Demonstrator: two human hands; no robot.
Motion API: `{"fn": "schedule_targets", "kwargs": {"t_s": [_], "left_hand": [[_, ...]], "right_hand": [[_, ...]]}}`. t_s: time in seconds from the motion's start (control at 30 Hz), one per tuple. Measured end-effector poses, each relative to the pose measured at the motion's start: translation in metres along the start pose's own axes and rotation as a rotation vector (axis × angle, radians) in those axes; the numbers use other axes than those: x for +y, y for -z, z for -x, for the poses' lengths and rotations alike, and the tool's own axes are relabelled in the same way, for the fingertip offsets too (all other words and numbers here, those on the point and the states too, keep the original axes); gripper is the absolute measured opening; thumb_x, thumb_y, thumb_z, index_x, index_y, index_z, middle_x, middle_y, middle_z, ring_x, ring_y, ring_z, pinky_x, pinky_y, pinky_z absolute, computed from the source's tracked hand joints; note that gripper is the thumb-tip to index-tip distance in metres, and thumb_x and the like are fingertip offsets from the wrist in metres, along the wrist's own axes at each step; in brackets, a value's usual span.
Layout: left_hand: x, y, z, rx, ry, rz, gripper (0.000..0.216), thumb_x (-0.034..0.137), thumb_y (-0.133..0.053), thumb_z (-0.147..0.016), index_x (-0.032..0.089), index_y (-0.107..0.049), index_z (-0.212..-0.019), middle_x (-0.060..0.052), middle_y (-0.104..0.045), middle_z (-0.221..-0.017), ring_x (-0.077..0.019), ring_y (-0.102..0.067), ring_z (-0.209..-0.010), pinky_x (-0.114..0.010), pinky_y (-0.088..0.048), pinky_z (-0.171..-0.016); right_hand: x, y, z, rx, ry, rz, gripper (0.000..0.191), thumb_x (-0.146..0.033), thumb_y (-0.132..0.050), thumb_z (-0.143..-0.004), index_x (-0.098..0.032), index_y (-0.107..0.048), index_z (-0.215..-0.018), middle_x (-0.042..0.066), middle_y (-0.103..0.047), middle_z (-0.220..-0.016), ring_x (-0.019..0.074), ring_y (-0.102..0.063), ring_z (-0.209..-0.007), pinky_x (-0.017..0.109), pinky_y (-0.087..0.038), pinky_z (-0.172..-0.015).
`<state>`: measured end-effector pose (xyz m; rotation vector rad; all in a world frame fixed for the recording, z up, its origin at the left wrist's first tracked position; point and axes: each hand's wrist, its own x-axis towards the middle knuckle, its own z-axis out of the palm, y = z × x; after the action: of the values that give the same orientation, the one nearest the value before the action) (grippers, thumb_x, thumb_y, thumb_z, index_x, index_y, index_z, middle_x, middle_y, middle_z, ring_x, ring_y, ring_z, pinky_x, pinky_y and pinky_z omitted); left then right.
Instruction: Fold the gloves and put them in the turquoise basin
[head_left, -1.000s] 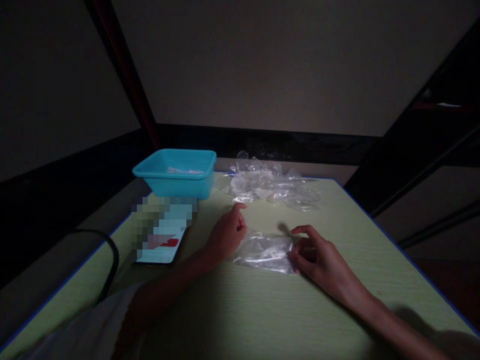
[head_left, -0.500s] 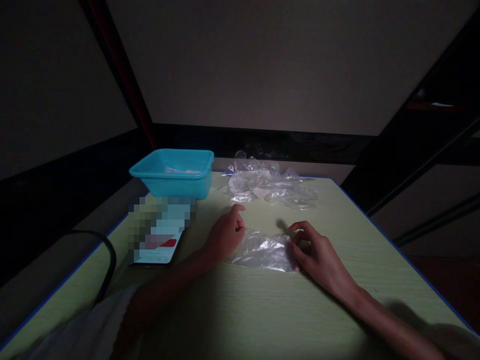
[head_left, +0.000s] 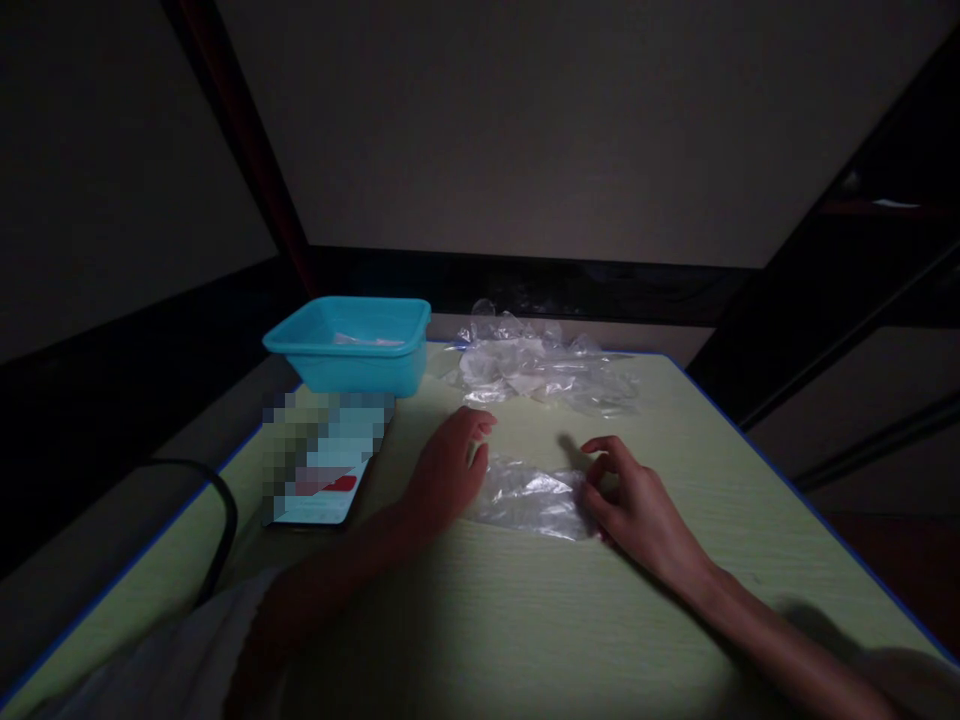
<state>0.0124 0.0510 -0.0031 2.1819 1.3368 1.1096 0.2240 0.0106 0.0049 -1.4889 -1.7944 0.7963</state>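
Note:
A clear plastic bag (head_left: 536,496) lies flat on the table between my two hands, its surface creased and shiny. At its right edge, my right hand (head_left: 628,505) has thumb and fingers closed on the plastic, while the index finger is raised and bent. My left hand (head_left: 450,468) is over the bag's left end, with the thumb apart from the loosely curled fingers and nothing seen between them. Whether its underside touches the bag is hidden.
Crumpled clear plastic bags (head_left: 547,370) are heaped at the table's back edge. Back left stands a turquoise basin (head_left: 352,372) with something pale inside. A phone (head_left: 322,508), partly blurred out, lies before it. A black cable (head_left: 225,525) curves over the left side of the pale green table (head_left: 600,640).
The left hand's fingers have loosened and the thumb has come apart from them. My right hand stays at the bag's right edge. The view has shifted very slightly.

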Motion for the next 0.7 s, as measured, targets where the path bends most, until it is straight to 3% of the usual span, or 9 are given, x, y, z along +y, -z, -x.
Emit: {"fn": "schedule_targets", "kwargs": {"t_s": [0.1, 0.17, 0.23, 0.33, 0.47, 0.7], "left_hand": [[0.021, 0.004, 0.014, -0.104, -0.167, 0.018, 0.02, 0.006, -0.048, -0.076, 0.017, -0.058, -0.09, -0.006, -0.062, -0.095, -0.0184, -0.058, -0.093, -0.031, -0.047, -0.084], [0.032, 0.003, 0.022, -0.303, -0.346, -0.066, 0.024, 0.01, -0.049, -0.081, 0.013, -0.057, -0.104, -0.013, -0.058, -0.117, -0.0221, -0.053, -0.108, -0.035, -0.043, -0.094], [0.038, 0.001, 0.026, -0.447, -0.411, -0.171, 0.037, 0.018, -0.052, -0.084, 0.006, -0.05, -0.119, -0.019, -0.045, -0.135, -0.0273, -0.041, -0.125, -0.04, -0.036, -0.103], [0.038, -0.003, 0.028, -0.59, -0.402, -0.297, 0.056, 0.032, -0.053, -0.087, 0.001, -0.038, -0.131, -0.023, -0.029, -0.145, -0.0302, -0.025, -0.135, -0.043, -0.028, -0.108], [0.035, -0.004, 0.028, -0.636, -0.376, -0.332, 0.06, 0.04, -0.049, -0.088, 0.006, -0.034, -0.135, -0.02, -0.024, -0.147, -0.0283, -0.019, -0.137, -0.045, -0.026, -0.109], [0.036, -0.004, 0.029, -0.643, -0.371, -0.392, 0.062, 0.043, -0.051, -0.087, 0.013, -0.033, -0.138, -0.018, -0.024, -0.148, -0.0299, -0.018, -0.137, -0.047, -0.022, -0.109]], "right_hand": [[0.0, -0.001, 0.0, 0.003, -0.006, -0.012, 0.03, -0.021, -0.041, -0.073, -0.019, -0.037, -0.103, -0.004, -0.054, -0.067, 0.0105, -0.052, -0.034, 0.022, -0.038, -0.034], [-0.001, -0.001, 0.0, 0.008, -0.011, -0.012, 0.032, -0.021, -0.041, -0.072, -0.019, -0.036, -0.104, -0.005, -0.053, -0.067, 0.0106, -0.052, -0.035, 0.022, -0.038, -0.033], [-0.002, -0.001, 0.0, 0.008, -0.028, -0.018, 0.036, -0.021, -0.041, -0.071, -0.019, -0.034, -0.106, -0.004, -0.053, -0.068, 0.0107, -0.052, -0.035, 0.022, -0.038, -0.033], [-0.004, 0.002, -0.002, -0.011, -0.071, -0.032, 0.04, -0.026, -0.044, -0.074, -0.019, -0.03, -0.11, -0.003, -0.055, -0.072, 0.0108, -0.052, -0.034, 0.023, -0.039, -0.032], [-0.003, 0.005, -0.006, -0.04, -0.083, -0.003, 0.041, -0.033, -0.044, -0.077, -0.019, -0.028, -0.112, -0.002, -0.058, -0.07, 0.0116, -0.051, -0.032, 0.023, -0.036, -0.031], [0.0, 0.005, -0.009, 0.001, 0.035, 0.178, 0.04, -0.025, -0.04, -0.078, -0.015, -0.032, -0.116, 0.0, -0.06, -0.068, 0.0148, -0.054, -0.042, 0.026, -0.04, -0.044]]}}
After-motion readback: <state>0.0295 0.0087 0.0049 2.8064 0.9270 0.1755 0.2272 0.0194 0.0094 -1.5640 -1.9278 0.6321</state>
